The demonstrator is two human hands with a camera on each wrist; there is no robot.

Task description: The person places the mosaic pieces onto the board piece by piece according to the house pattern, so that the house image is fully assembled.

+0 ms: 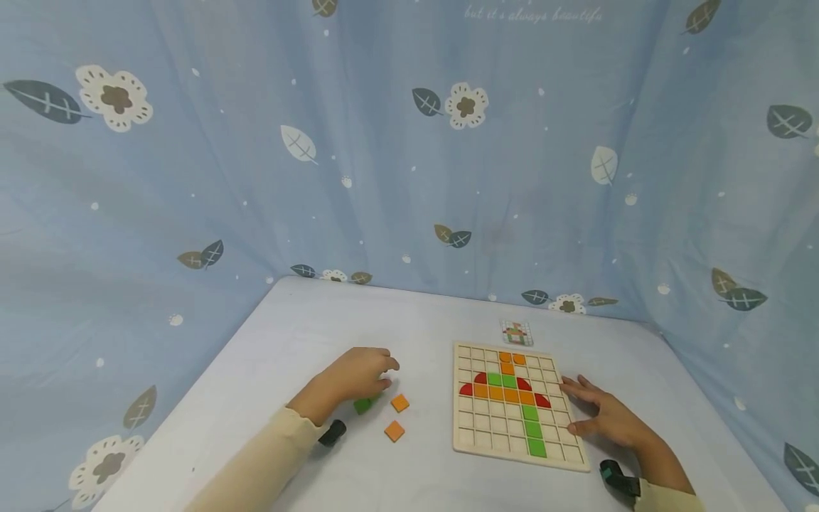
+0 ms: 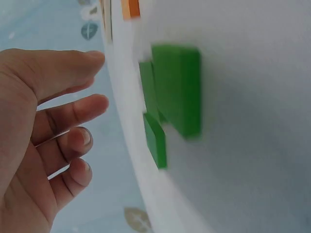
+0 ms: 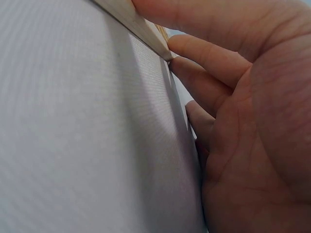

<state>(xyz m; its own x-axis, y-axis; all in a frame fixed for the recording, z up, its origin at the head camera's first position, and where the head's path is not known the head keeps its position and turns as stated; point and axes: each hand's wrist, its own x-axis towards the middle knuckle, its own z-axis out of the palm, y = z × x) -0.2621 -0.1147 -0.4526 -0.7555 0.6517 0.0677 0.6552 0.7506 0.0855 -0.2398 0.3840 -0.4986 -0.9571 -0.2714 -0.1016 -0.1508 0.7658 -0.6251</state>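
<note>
My left hand (image 1: pixel 360 373) hovers over the table with its fingers loosely bent and nothing between them. Under and beside it lie green tiles (image 2: pixel 177 92), three visible in the left wrist view, partly hidden by the hand from the head. Two orange square tiles (image 1: pixel 394 431) lie just to the right of that hand. My right hand (image 1: pixel 608 416) rests at the right edge of a wooden grid board (image 1: pixel 483 424), its fingertips against the rim. Orange, green and red pieces fill some of the board's squares, forming a figure.
A small picture card (image 1: pixel 516 333) with a coloured figure on a grid lies behind the board. The white tabletop (image 1: pixel 333 320) meets a blue patterned cloth (image 1: pixel 384 178) at the back and sides. Black wrist devices (image 1: pixel 333 432) sit at both sleeves.
</note>
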